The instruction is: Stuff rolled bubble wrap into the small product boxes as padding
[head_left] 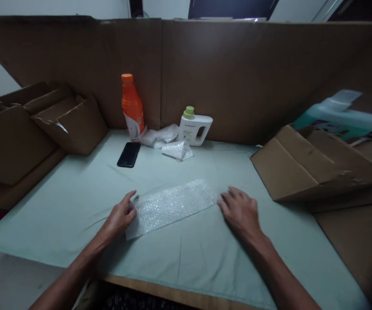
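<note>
A folded strip of clear bubble wrap lies flat on the pale green cloth in front of me, slanting up to the right. My left hand is at its left end, thumb and forefinger apart, touching or nearly touching the edge. Beyond the opposite end, my right hand rests low over the cloth, fingers loosely bent and spread. Its fingertips come close to the wrap's right corner; whether they touch it I cannot tell. Neither hand grips anything visibly.
Behind stand an orange bottle, a white jug with a green cap and crumpled bubble wrap. A black phone lies nearby. Cardboard boxes flank the table, left and right; a teal liquid container tops the right one.
</note>
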The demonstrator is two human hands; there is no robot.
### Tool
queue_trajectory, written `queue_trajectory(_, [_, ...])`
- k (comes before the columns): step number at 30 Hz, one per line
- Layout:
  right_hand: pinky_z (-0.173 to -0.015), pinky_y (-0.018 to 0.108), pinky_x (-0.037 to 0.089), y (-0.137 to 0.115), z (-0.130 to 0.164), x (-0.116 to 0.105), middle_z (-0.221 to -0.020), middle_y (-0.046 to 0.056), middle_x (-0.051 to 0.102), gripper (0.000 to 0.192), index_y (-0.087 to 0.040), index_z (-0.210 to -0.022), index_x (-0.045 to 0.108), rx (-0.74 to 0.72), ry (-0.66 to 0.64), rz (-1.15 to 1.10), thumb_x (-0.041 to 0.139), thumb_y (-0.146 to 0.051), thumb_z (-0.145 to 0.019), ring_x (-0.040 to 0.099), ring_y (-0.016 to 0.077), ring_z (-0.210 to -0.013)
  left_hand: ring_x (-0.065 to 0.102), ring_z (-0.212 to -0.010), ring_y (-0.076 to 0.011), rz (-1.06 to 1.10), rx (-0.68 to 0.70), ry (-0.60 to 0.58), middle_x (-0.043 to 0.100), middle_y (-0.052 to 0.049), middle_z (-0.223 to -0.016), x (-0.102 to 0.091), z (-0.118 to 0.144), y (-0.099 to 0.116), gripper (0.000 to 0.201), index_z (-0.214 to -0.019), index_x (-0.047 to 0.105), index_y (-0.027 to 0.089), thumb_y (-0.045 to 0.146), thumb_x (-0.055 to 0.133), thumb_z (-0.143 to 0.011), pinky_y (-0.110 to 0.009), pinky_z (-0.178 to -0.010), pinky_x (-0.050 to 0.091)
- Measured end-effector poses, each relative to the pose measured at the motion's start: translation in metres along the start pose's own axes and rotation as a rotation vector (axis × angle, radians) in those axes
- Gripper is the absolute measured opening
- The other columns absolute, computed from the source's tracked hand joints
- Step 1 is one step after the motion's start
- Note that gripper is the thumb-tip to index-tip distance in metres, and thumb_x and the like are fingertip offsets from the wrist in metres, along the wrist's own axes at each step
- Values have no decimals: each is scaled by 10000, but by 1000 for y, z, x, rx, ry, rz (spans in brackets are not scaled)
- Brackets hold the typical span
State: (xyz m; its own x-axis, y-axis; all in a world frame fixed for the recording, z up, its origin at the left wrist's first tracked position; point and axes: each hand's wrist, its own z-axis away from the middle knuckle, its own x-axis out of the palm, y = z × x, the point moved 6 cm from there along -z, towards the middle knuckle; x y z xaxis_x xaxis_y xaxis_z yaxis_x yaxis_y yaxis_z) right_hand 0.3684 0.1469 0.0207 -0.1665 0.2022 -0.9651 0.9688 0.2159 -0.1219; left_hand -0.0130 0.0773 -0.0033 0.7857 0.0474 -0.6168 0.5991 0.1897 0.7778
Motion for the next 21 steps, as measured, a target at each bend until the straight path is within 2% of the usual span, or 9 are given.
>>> queue_trajectory(2, [-928,564,457,50,9,-8,-1312,200,660,334,-184,-1080,738,146,-24,8,502,-366,-930,602,386,-1201,529,-627,-185,-20,-8,-10,542,41,-675,-5,-2,-7,715,-1450,491,152,361,509,-766,-304,-665,433])
queue_trajectory(4, [-951,530,461,70,16,-15,-1310,166,669,385,-203,-1138,720,191,-27,-48,493,-429,-925,609,356,-1202,543,-652,-186,-36,-12,-29,565,30,-718,-6,-3,-10,742,-1472,460,146,381,516,-770,-308,-684,445])
queue_trajectory(6, [-984,494,450,61,13,-16,-1327,143,665,402,-215,-1147,710,165,-16,-135,477,-464,-935,595,331,-1232,542,-658,-188,-65,-21,-56,553,30,-714,-4,-4,-10,781,-1503,411,125,378,521,-772,-308,-684,443])
queue_trajectory(9, [-962,465,455,19,-9,-5,-1274,142,691,384,-208,-1098,708,114,-14,-224,474,-471,-946,613,319,-1190,531,-644,-189,-127,-37,-86,509,47,-660,-2,-4,-6,791,-1532,352,105,326,503,-787,-299,-667,427])
queue_trajectory(12, [-885,423,474,-23,-31,5,-1149,131,733,258,-202,-985,698,61,4,-264,554,-397,-898,656,303,-1072,529,-629,-184,-204,-34,-117,491,57,-626,-3,-2,4,762,-1524,357,87,243,478,-789,-287,-649,409])
queue_trajectory(14, [-867,394,472,-40,-31,1,-1152,113,734,169,-209,-935,666,15,35,-297,562,-325,-871,664,278,-1049,528,-612,-175,-241,-4,-146,489,62,-614,-6,-3,16,745,-1517,370,92,202,471,-787,-271,-626,397])
queue_trajectory(17, [-882,405,456,-40,-6,-15,-1167,108,721,157,-214,-964,610,0,108,-316,522,-318,-887,661,273,-1050,558,-619,-164,-299,84,-164,555,53,-662,-12,-11,39,737,-1532,350,138,177,480,-807,-255,-613,405])
queue_trajectory(19, [-849,417,456,-25,20,-27,-1121,113,720,242,-208,-1057,593,37,161,-272,512,-378,-905,671,281,-995,609,-672,-177,-419,148,-156,634,27,-740,-15,-23,53,739,-1541,340,168,166,502,-820,-267,-651,444])
queue_trajectory(21, [-808,426,461,-5,45,-37,-1170,140,699,394,-195,-1204,571,93,205,-171,505,-454,-915,669,301,-987,662,-801,-222,-558,190,-128,704,-39,-887,-16,-36,59,734,-1533,362,166,150,538,-820,-316,-737,491])
